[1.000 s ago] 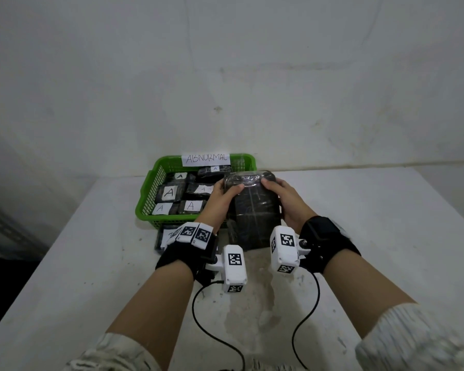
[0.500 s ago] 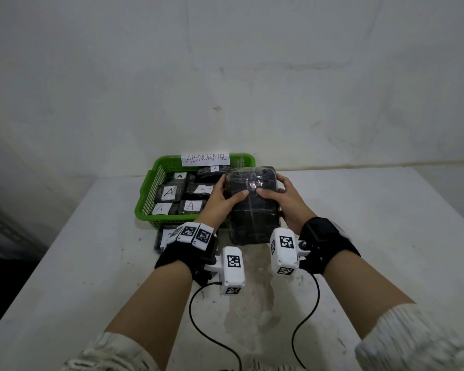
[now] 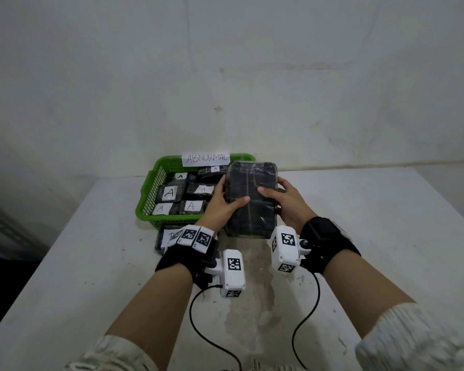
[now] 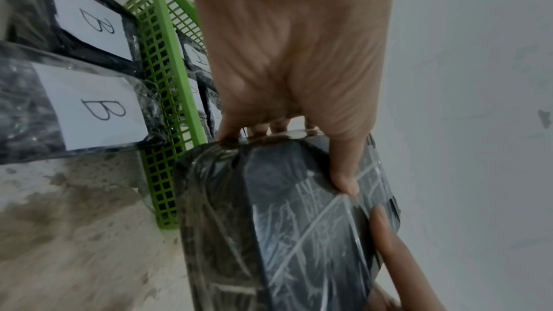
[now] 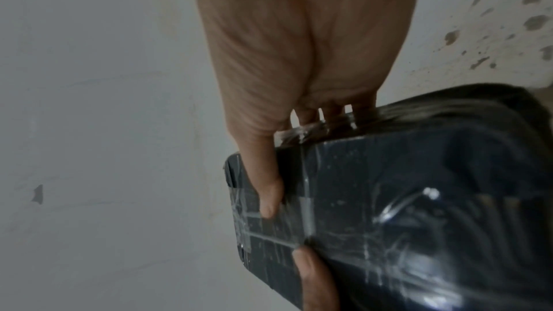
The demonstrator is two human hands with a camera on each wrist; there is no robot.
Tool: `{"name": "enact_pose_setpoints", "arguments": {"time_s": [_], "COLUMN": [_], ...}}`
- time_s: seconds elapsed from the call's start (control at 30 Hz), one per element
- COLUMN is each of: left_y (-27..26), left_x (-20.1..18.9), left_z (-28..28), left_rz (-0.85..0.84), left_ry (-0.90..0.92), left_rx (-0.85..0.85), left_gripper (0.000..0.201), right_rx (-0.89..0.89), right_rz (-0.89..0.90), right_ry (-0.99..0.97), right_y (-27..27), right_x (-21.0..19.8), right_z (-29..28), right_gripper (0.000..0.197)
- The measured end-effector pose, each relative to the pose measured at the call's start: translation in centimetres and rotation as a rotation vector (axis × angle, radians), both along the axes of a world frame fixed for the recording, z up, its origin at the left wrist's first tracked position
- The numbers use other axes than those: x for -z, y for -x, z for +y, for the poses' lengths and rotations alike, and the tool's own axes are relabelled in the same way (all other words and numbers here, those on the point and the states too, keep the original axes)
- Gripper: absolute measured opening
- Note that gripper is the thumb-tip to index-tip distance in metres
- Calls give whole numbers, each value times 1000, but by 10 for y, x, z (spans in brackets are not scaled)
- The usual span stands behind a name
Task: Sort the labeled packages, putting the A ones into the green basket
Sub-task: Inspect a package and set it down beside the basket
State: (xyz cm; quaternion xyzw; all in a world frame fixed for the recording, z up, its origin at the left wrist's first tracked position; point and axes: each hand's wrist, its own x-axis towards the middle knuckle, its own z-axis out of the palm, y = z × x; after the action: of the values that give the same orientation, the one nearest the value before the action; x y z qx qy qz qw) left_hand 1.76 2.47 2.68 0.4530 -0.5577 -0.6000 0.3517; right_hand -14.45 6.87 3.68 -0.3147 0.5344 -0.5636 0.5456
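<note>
The black package [image 3: 249, 199] has tipped more upright between both hands.

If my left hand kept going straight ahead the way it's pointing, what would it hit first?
The left hand grips the black package and points toward the wall. First in line is probably the green basket, at its right end or far rim; depth is unclear.
</note>
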Motion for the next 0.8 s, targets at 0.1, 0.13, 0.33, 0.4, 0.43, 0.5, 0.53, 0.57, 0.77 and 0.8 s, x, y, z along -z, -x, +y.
{"name": "enact_pose_setpoints", "arguments": {"time_s": [0.1,0.13,0.33,0.4,0.43,0.5,0.53,0.57,0.77,0.8], "left_y": [-1,-1,-4,-5,-5,-6,-6,-7,-9,-9], "left_x": [0,-1,-2,0,0,0,0,-1,3,4], "left_z": [-1,-2,-3,-2,-2,-2,-3,-2,3,2], "left_rz": [52,67,4,5,8,13,12,12,-43,-55], "left_ry": [-1,-2,-5,1,1,10,16,14,-6,-4], "left_rx": [-44,-49,42,37,30,19,18,17,73,69], "left_gripper": [84,83,88,88,88,86,86,85,93,93], "right_rx": [-112,-147,-85,-95,-113,-163,-181,-187,-122,-132], "right_rz": [57,53,-8,0,5,16,25,34,23,25], "right_ry": [-63,-93,-96,-90,-87,-92,-98,-101,-92,-88], "right_y": [1,1,-2,-3,-2,-1,0,1,3,3], "right_x": [2,4,8,6,5,2,1,0,4,4], "right_z": [2,3,3,3,3,5,6,6,5,5], "right_gripper": [65,65,62,57,52,52,57,62,71,73]}}
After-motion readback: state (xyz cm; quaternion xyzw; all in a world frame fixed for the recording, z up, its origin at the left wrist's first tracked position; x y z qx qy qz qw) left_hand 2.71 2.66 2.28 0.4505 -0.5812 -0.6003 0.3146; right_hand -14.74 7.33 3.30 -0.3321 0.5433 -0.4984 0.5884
